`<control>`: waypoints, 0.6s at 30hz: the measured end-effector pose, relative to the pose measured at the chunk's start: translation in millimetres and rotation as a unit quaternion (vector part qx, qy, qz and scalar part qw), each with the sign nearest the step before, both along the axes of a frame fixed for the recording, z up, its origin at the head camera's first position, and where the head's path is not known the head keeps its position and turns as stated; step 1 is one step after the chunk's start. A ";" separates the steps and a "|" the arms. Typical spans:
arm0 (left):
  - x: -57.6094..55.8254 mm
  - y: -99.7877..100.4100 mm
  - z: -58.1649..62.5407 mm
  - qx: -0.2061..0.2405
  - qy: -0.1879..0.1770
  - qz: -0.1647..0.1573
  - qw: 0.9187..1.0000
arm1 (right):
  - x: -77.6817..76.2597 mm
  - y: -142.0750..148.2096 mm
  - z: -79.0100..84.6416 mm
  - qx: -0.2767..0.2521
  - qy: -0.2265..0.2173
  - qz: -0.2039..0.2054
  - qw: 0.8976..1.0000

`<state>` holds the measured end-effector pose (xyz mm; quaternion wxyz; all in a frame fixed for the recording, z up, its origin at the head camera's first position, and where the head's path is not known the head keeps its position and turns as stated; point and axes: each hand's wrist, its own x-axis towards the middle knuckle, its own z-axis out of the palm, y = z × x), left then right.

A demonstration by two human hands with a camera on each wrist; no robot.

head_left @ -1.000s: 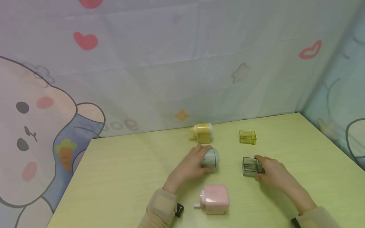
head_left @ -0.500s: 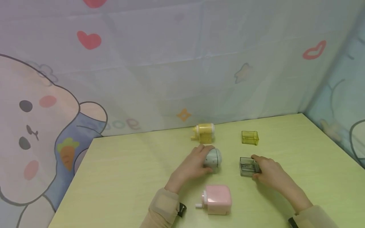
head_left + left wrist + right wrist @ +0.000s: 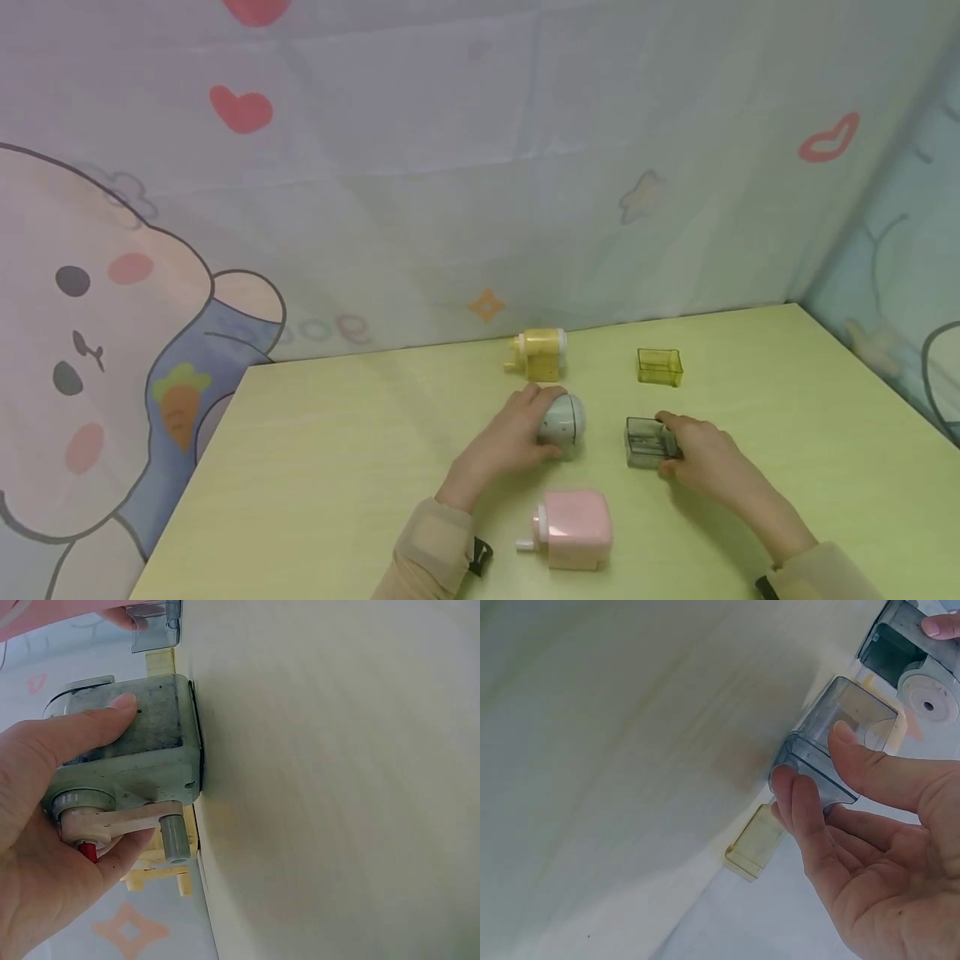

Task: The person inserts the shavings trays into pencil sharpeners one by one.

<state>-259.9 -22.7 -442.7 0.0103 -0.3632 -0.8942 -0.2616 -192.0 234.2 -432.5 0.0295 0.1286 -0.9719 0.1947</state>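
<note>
On the table, my left hand (image 3: 506, 437) grips a grey-green crank pencil sharpener (image 3: 564, 419) from its left side. In the left wrist view the thumb lies across the sharpener's body (image 3: 161, 724), and its crank handle (image 3: 175, 838) points out near the palm. My right hand (image 3: 708, 460) pinches a clear smoky-grey shavings drawer (image 3: 645, 444) between thumb and fingers, to the right of the sharpener with a gap between them. From the right wrist view, a dark open slot (image 3: 891, 656) shows in the sharpener's side facing the drawer.
A pink crank sharpener (image 3: 576, 531) stands in front of the hands. Farther back are a yellow crank sharpener (image 3: 543, 355) and a clear yellow drawer (image 3: 659, 367). A printed curtain (image 3: 405, 208) hangs right behind the table's far edge (image 3: 420, 342).
My right hand has moved left with the grey drawer, narrowing the gap to the grey-green sharpener. The left hand keeps its grip in place. The head view has shifted slightly.
</note>
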 end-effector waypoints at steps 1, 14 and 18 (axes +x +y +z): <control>0.0 0.0 -0.2 0.000 0.000 0.000 1.000 | -0.2 -0.6 -0.2 0.000 0.001 0.001 1.000; 0.2 7.9 -1.7 -0.004 0.002 -0.014 1.000 | -1.0 -6.6 1.7 -0.003 0.014 0.002 1.000; 2.3 13.5 0.4 -0.011 0.006 -0.024 1.000 | -1.2 -9.2 2.2 -0.004 0.016 0.006 1.000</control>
